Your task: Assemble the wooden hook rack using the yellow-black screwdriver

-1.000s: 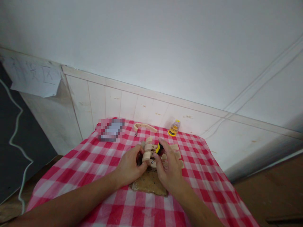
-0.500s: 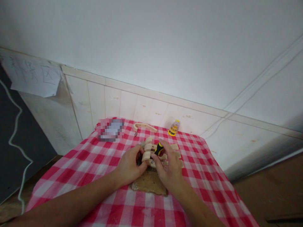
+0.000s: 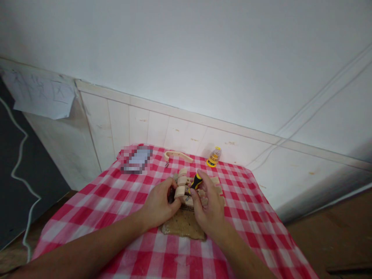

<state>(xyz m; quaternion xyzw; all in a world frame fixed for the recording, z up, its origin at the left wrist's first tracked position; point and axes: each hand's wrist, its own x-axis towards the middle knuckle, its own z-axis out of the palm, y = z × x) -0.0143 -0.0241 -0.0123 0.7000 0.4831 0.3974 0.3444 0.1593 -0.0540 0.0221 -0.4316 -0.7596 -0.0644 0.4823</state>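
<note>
My left hand [image 3: 159, 205] is closed on a pale wooden assembly [image 3: 181, 186] made of several curved, rounded pieces at the middle of the table. My right hand [image 3: 207, 207] is pinched round a small screwdriver with a black and yellow handle [image 3: 196, 181], its tip down against the wooden pieces. Both hands meet over a brown cork-like mat [image 3: 183, 227] lying on the red and white checked tablecloth [image 3: 122, 197].
A curved wooden hook piece [image 3: 177, 155] lies near the wall. A yellow, clear screwdriver-bit holder [image 3: 213, 156] stands to its right. A blurred flat object [image 3: 136, 159] sits at the back left. White panelled wall behind; table edges drop off left and right.
The screwdriver handle has tilted slightly as my right fingers shifted on it. My left hand and the wooden pieces have stayed in place.
</note>
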